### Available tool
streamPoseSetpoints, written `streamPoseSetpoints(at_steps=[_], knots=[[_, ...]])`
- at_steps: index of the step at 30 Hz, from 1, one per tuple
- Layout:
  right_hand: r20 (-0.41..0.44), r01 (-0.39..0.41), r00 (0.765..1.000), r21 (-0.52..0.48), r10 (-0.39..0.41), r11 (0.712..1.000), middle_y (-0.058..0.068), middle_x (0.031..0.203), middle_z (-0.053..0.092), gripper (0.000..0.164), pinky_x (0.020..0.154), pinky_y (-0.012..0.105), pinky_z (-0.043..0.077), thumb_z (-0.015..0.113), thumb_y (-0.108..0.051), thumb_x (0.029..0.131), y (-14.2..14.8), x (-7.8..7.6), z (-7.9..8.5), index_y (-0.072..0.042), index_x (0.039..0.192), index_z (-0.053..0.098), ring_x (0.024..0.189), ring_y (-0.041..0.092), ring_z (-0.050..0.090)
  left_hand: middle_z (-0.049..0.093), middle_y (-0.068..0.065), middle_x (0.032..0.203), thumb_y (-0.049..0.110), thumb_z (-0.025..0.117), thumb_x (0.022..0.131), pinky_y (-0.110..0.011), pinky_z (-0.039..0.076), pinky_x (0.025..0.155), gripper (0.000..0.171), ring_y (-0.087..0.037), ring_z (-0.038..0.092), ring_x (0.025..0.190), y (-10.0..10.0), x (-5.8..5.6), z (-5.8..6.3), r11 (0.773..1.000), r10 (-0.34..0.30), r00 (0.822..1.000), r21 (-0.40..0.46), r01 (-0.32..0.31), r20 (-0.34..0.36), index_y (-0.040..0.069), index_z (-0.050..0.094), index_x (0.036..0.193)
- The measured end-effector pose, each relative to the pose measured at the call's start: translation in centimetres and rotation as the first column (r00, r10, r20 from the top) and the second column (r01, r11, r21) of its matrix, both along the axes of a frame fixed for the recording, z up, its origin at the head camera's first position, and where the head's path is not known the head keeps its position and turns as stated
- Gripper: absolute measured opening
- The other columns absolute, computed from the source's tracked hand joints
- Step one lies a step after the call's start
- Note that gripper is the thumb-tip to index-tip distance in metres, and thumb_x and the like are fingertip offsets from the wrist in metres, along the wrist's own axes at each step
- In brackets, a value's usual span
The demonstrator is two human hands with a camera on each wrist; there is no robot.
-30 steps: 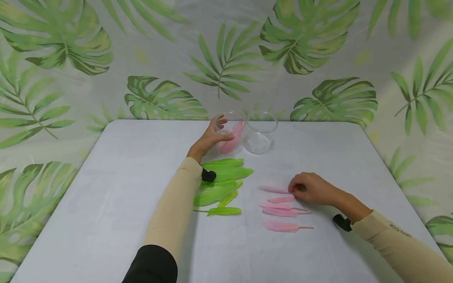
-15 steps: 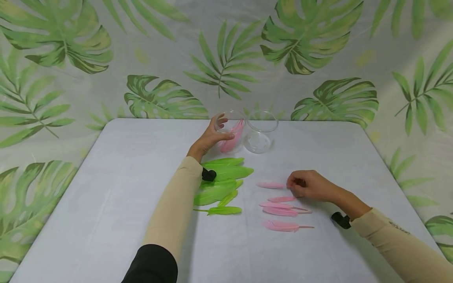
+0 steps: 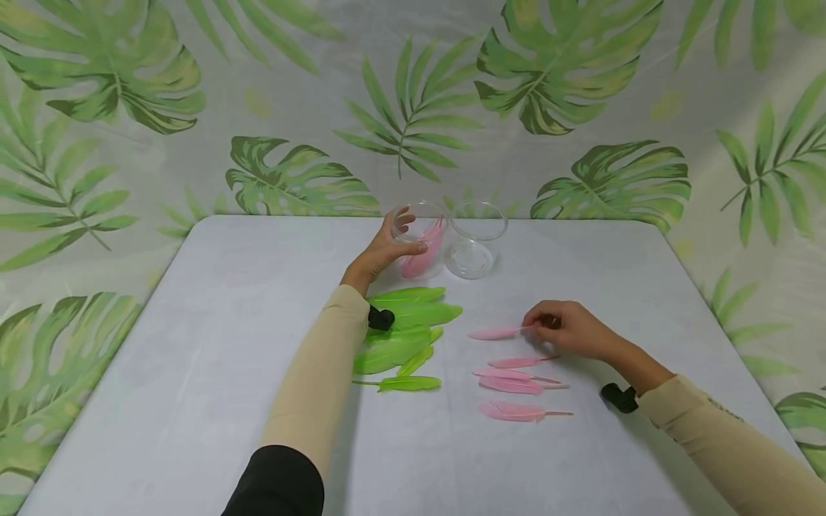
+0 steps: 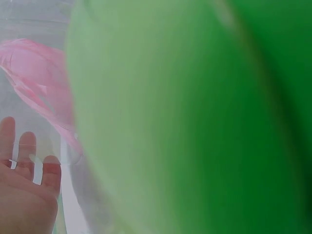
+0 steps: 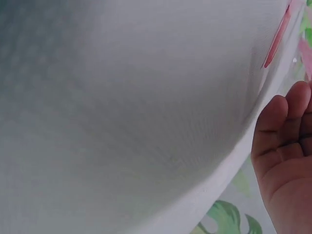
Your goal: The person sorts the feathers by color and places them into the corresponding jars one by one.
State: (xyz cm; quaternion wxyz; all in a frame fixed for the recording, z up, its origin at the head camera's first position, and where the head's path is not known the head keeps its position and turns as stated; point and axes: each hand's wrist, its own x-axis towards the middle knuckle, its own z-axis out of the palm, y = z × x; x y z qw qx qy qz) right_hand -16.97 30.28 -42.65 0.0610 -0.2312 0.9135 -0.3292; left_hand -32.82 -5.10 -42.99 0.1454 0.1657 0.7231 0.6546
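Note:
At the back of the table my left hand (image 3: 382, 251) grips a clear cup (image 3: 411, 269), thumb across its near side and fingers round the far left. Inside lean pink feathers (image 3: 424, 259), also seen through the clear wall in the left wrist view. My right hand (image 3: 574, 331) pinches the quill end of a pink feather (image 3: 494, 334), whose vane points left, close over the table. Below it lie several more pink feathers (image 3: 511, 386) in a rough column, quills to the right. In the right wrist view its fingers (image 5: 273, 114) are curled, and their tips' grip is out of frame.
A second clear cup (image 3: 470, 264) stands right beside the held one. Several green feathers (image 3: 400, 350) lie under and beside my left forearm, one filling much of the left wrist view. White cloth (image 3: 226, 322) covers the table; a leaf-print curtain hangs behind.
My right hand has moved slightly away from me, drawing the pinched pink feather up and apart from the others. The left hand and its cup have stayed put.

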Motion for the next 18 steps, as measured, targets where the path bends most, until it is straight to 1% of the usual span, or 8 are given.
streamPoseSetpoints(at_steps=[5, 12, 14, 18], knots=[[-0.026, 0.008, 1.0, -0.014, -0.009, 1.0, -0.002, 0.083, 0.069, 0.014, 0.063, 0.021, 0.048, 0.067, -0.003, 0.09, 0.1, -0.3, 0.1, -0.013, 0.097, 0.073, 0.07, 0.0, 0.054, 0.028, -0.006, 0.162, 0.016, 0.075, 0.084, -0.052, 0.028, 0.121, 0.097, -0.03, 0.02, 0.152, 0.0, 0.0, -0.1, 1.0, 0.0, 1.0, 0.006, 0.0, 0.0, 0.023, 0.014, 0.159], [0.013, 0.048, 0.999, -0.058, -0.047, 0.997, -0.002, 0.085, 0.069, 0.008, 0.065, 0.021, 0.05, 0.071, -0.009, 0.091, -0.1, -0.5, 0.9, -0.015, 0.095, 0.074, 0.071, 0.002, 0.058, 0.028, -0.007, 0.162, 0.016, 0.074, 0.084, -0.053, 0.028, 0.12, 0.097, -0.031, 0.019, 0.152, 0.0, 0.2, 0.1, 1.0, 0.004, 1.0, 0.008, -0.004, -0.001, 0.022, 0.014, 0.159], [0.007, 0.049, 0.999, -0.08, -0.049, 0.996, -0.001, 0.085, 0.069, 0.006, 0.065, 0.02, 0.051, 0.072, -0.01, 0.091, -0.3, -0.4, 1.2, -0.014, 0.095, 0.074, 0.072, 0.002, 0.058, 0.028, -0.007, 0.162, 0.016, 0.074, 0.084, -0.053, 0.028, 0.12, 0.097, -0.033, 0.019, 0.152, 0.0, 0.2, 0.0, 1.0, 0.002, 1.0, 0.01, -0.002, -0.004, 0.021, 0.014, 0.159], [-0.014, 0.045, 0.999, -0.119, -0.047, 0.992, -0.001, 0.087, 0.069, 0.005, 0.067, 0.02, 0.051, 0.072, -0.011, 0.091, -0.6, -0.5, 1.4, -0.012, 0.095, 0.074, 0.074, 0.002, 0.058, 0.028, -0.007, 0.162, 0.016, 0.074, 0.084, -0.053, 0.029, 0.12, 0.096, -0.032, 0.019, 0.152, 0.0, 0.2, 0.0, 1.0, 0.004, 1.0, 0.007, -0.004, -0.006, 0.02, 0.014, 0.159]])
